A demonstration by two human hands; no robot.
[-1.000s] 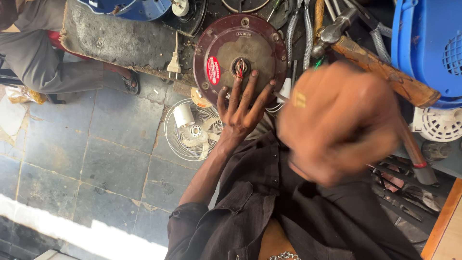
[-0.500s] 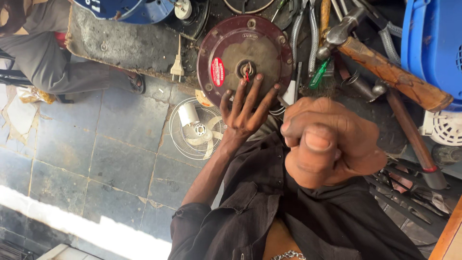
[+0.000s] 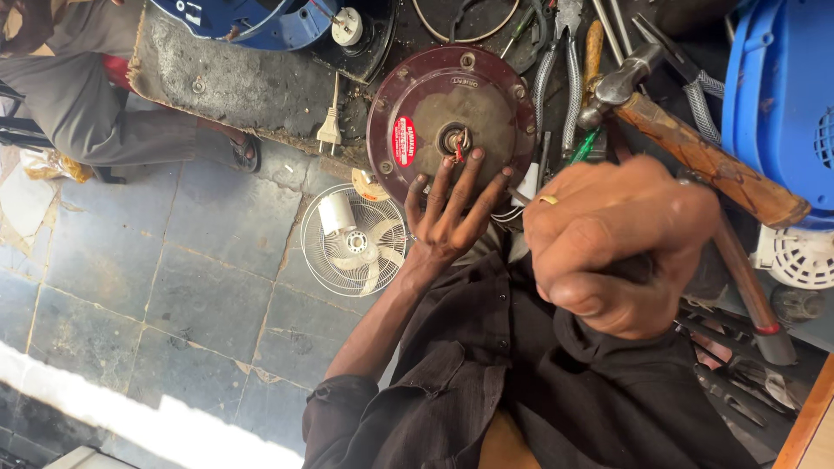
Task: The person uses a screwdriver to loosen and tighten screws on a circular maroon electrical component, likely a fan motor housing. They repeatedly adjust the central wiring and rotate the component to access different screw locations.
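Since the earlier frame, the right hand is seen drawn nearer the body, closed in a fist around a dark handle that is mostly hidden. The left hand is held open, fingers spread and pressed flat on the near rim of the maroon fan motor housing. A wooden-handled hammer is noted just beyond the right hand, and a small white fan just left of the left wrist.

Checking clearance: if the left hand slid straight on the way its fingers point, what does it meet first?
The left hand lies spread on the maroon round motor housing, fingers pointing at its middle. First in line looks like the central shaft hub with red wires, just past the fingertips.
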